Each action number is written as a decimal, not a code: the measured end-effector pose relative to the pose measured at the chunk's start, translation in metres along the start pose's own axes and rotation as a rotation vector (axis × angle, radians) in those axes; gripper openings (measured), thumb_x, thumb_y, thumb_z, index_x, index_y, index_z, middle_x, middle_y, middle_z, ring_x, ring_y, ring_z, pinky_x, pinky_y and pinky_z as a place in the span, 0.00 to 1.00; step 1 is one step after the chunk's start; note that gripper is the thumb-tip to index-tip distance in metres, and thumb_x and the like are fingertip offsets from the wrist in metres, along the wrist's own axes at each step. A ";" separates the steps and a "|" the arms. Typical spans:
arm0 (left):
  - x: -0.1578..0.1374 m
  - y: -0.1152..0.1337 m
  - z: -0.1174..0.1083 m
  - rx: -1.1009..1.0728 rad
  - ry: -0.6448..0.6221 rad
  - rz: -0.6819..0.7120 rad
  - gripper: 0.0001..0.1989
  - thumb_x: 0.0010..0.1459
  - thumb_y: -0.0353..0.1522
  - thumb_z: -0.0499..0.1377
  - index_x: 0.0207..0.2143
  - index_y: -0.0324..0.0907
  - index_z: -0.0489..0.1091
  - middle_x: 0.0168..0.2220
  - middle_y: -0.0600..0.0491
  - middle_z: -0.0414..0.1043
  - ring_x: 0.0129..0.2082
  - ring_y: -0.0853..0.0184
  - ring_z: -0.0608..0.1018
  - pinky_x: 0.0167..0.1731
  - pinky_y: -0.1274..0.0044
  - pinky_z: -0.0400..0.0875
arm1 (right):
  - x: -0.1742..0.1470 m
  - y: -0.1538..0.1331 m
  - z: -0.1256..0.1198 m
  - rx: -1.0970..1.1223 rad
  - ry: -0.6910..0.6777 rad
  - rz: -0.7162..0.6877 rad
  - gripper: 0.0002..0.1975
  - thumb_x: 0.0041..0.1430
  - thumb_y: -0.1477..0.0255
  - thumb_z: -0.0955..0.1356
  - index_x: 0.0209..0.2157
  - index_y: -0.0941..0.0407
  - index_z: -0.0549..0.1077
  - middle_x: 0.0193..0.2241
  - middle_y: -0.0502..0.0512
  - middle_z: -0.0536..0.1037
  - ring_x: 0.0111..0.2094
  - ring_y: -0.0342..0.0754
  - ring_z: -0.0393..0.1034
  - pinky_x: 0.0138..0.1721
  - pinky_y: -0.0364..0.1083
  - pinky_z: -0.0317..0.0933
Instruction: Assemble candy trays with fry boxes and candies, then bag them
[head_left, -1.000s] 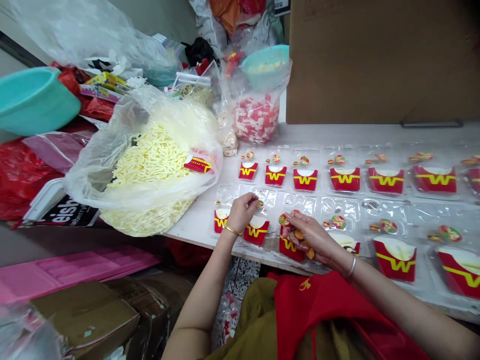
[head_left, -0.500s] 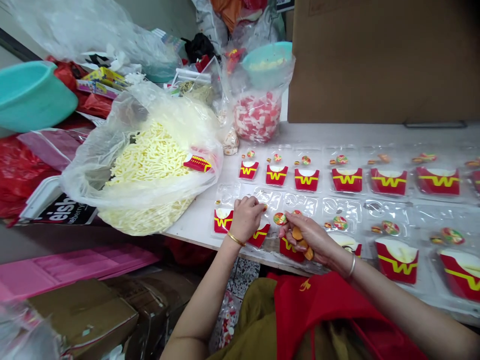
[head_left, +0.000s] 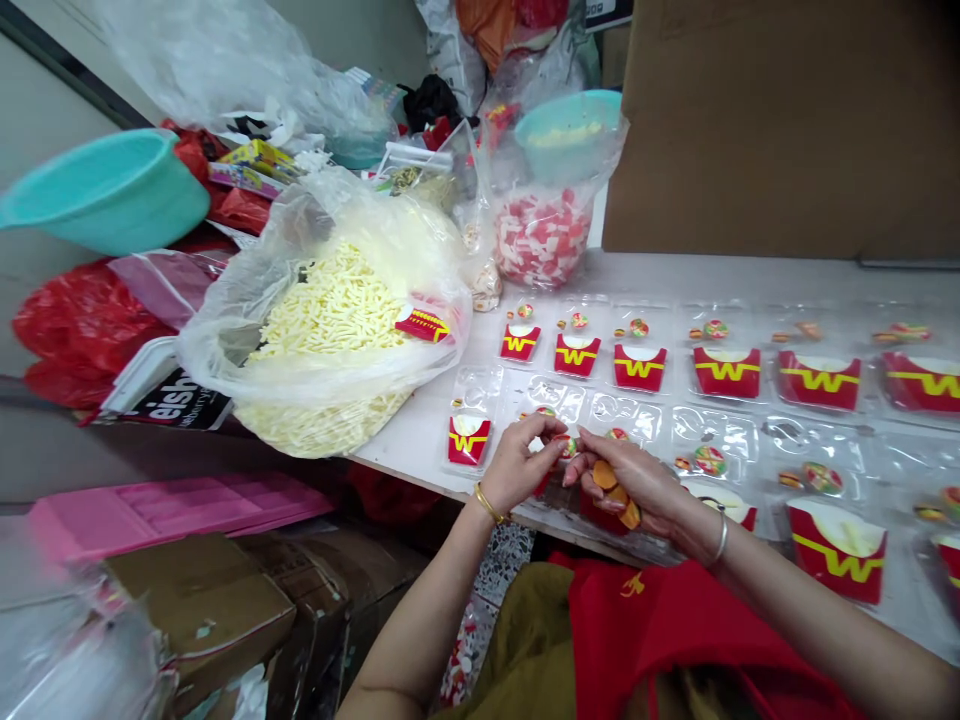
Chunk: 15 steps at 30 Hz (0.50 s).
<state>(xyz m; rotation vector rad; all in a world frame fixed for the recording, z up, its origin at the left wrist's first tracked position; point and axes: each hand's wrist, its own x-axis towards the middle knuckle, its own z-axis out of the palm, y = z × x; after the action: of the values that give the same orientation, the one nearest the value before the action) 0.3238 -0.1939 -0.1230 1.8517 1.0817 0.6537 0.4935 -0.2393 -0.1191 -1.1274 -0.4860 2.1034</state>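
My left hand [head_left: 525,460] has its thumb and index finger closed on a small round toy pizza [head_left: 568,446], which also touches the fingertips of my right hand [head_left: 626,480]. Several flat orange-brown pieces [head_left: 616,492] are held in the curled fingers of my right hand. Under both hands lie clear plastic blister trays with red fries-box cutouts, partly hidden. Behind my left fingers another toy pizza [head_left: 546,411] shows in a tray. To the left is a tray with a red fries box [head_left: 469,440] and a tiny burger [head_left: 457,403].
A back row of clear trays holds red fries boxes [head_left: 640,370] with small toy foods. Left of them stands an open bag of pale yellow toy fries [head_left: 330,310]. Behind are a bag of pink-and-white pieces [head_left: 544,235] and a large cardboard box [head_left: 780,130].
My left hand has moved from the tray toward my right hand, meeting the toy pizza at its fingertips. A toy pizza now shows behind my left fingers. The whole view has shifted.
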 end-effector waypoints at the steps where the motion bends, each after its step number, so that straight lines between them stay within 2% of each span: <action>1: 0.000 -0.003 -0.005 -0.008 0.064 -0.014 0.09 0.59 0.35 0.55 0.39 0.40 0.69 0.36 0.51 0.72 0.36 0.69 0.74 0.40 0.76 0.67 | -0.001 -0.001 0.002 0.007 -0.002 -0.010 0.16 0.55 0.59 0.66 0.31 0.59 0.72 0.18 0.51 0.70 0.13 0.35 0.50 0.11 0.35 0.40; 5: 0.009 -0.031 -0.042 0.034 0.414 -0.109 0.08 0.57 0.35 0.56 0.38 0.40 0.66 0.32 0.53 0.71 0.33 0.70 0.73 0.37 0.77 0.68 | -0.008 -0.002 0.003 0.057 0.001 -0.072 0.12 0.53 0.66 0.68 0.39 0.56 0.71 0.25 0.52 0.73 0.16 0.35 0.52 0.11 0.34 0.42; 7: 0.016 -0.051 -0.063 0.137 0.521 -0.181 0.10 0.54 0.33 0.58 0.38 0.40 0.64 0.30 0.54 0.69 0.30 0.71 0.72 0.34 0.78 0.68 | -0.013 -0.003 0.000 0.098 0.003 -0.077 0.12 0.54 0.68 0.68 0.40 0.55 0.71 0.25 0.52 0.72 0.16 0.36 0.51 0.11 0.34 0.42; 9: 0.023 -0.069 -0.078 0.298 0.523 -0.253 0.08 0.52 0.32 0.58 0.36 0.40 0.64 0.29 0.55 0.68 0.28 0.70 0.72 0.32 0.78 0.67 | -0.017 -0.004 -0.005 0.140 0.022 -0.091 0.10 0.54 0.69 0.68 0.39 0.55 0.71 0.24 0.51 0.71 0.16 0.36 0.51 0.11 0.35 0.43; 11: 0.027 -0.078 -0.087 0.479 0.436 -0.292 0.05 0.52 0.32 0.57 0.32 0.41 0.66 0.29 0.54 0.69 0.29 0.69 0.72 0.33 0.76 0.67 | -0.019 -0.005 -0.012 0.200 0.044 -0.121 0.10 0.54 0.68 0.68 0.38 0.56 0.71 0.24 0.51 0.71 0.16 0.36 0.53 0.11 0.34 0.43; 13: 0.028 -0.073 -0.089 0.657 0.337 -0.274 0.04 0.52 0.32 0.55 0.29 0.41 0.68 0.31 0.52 0.71 0.31 0.67 0.73 0.35 0.74 0.66 | -0.022 -0.007 -0.018 0.289 0.058 -0.154 0.10 0.54 0.68 0.68 0.38 0.56 0.71 0.24 0.50 0.70 0.16 0.35 0.54 0.11 0.34 0.43; 15: 0.025 -0.059 -0.089 0.799 0.308 -0.201 0.06 0.52 0.34 0.54 0.28 0.42 0.69 0.33 0.50 0.71 0.32 0.64 0.73 0.35 0.71 0.67 | -0.028 -0.010 -0.024 0.395 0.063 -0.160 0.09 0.55 0.68 0.68 0.36 0.57 0.71 0.23 0.49 0.69 0.15 0.35 0.54 0.11 0.34 0.41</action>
<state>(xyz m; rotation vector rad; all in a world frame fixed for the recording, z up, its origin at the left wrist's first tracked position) 0.2430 -0.1207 -0.1317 2.2908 1.9055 0.4165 0.5283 -0.2522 -0.1101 -0.8905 -0.1162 1.9098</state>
